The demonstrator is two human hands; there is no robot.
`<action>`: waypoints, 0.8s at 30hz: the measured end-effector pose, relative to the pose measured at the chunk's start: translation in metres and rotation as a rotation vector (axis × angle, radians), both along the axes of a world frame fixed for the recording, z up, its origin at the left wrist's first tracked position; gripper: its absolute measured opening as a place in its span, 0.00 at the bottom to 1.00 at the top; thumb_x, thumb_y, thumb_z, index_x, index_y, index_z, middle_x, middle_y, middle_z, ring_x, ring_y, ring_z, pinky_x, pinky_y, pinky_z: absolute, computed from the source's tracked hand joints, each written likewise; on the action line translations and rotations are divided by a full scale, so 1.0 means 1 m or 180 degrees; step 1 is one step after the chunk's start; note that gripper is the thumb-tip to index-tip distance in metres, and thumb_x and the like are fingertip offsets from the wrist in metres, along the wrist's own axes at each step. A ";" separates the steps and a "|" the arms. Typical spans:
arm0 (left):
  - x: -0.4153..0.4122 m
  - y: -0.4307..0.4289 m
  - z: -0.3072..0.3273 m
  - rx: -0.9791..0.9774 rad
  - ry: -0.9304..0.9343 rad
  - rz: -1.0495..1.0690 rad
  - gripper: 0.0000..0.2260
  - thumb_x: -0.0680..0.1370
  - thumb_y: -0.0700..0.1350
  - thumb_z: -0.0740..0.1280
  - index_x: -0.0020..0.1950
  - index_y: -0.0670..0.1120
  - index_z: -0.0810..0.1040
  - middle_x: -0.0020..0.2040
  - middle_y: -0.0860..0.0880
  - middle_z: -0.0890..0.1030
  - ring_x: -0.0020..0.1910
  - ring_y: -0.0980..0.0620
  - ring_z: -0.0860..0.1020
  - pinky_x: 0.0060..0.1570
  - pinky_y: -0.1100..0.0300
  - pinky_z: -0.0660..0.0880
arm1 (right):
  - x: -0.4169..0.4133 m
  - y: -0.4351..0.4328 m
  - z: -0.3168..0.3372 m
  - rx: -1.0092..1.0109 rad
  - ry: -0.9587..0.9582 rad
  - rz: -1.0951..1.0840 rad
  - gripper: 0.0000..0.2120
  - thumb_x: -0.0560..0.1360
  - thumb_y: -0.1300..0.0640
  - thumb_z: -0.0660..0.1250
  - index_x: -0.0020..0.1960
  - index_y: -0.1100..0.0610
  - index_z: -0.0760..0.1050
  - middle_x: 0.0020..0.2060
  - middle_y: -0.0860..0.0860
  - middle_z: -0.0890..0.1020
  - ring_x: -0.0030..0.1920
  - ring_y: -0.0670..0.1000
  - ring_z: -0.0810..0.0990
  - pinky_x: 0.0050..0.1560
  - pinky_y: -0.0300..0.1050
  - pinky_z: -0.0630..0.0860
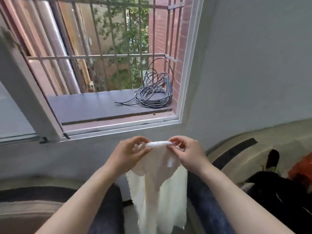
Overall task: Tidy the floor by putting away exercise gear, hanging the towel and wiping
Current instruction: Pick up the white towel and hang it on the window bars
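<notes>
A white towel hangs down in front of me, below an open window. My left hand and my right hand pinch its rolled top edge from either side, close together at chest height. The cloth drapes straight down between my forearms, and its lower end runs out of view at the bottom.
The open window has a metal grille and a dark sill with a coil of black cable. A white window sash swings inward at left. Dark clothes and an orange item lie at lower right. A grey wall stands ahead.
</notes>
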State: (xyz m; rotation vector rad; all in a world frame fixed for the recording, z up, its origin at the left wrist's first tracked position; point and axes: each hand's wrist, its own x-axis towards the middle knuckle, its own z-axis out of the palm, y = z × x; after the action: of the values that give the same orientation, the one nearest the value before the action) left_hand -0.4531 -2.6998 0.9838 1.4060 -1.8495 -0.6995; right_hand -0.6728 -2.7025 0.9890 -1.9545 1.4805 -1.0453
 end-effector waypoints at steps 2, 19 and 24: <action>0.022 -0.039 0.015 -0.0144 -0.0124 0.0058 0.05 0.72 0.55 0.69 0.47 0.60 0.78 0.43 0.56 0.80 0.41 0.61 0.77 0.41 0.64 0.73 | 0.023 -0.045 0.014 -0.0162 0.0026 0.0049 0.04 0.72 0.56 0.71 0.47 0.54 0.82 0.37 0.45 0.80 0.35 0.37 0.75 0.38 0.29 0.68; 0.113 -0.289 0.152 -0.1029 -0.0551 0.0669 0.08 0.76 0.50 0.67 0.52 0.50 0.79 0.40 0.57 0.77 0.37 0.59 0.75 0.33 0.62 0.71 | 0.126 -0.348 0.149 -0.1168 0.0050 0.0587 0.06 0.73 0.55 0.70 0.49 0.55 0.82 0.39 0.48 0.81 0.34 0.36 0.72 0.36 0.26 0.66; 0.118 -0.367 0.200 -0.1436 -0.0677 0.0899 0.08 0.76 0.51 0.66 0.53 0.51 0.78 0.42 0.52 0.78 0.37 0.60 0.75 0.33 0.61 0.71 | 0.134 -0.431 0.200 -0.1461 -0.0001 0.0724 0.07 0.73 0.56 0.70 0.50 0.56 0.81 0.38 0.48 0.79 0.33 0.36 0.71 0.34 0.25 0.65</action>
State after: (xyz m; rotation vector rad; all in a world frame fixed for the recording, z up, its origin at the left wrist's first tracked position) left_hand -0.3356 -3.0667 1.1835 1.4305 -1.7704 0.0139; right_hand -0.5393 -3.1332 1.1889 -2.3626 1.0451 -1.3666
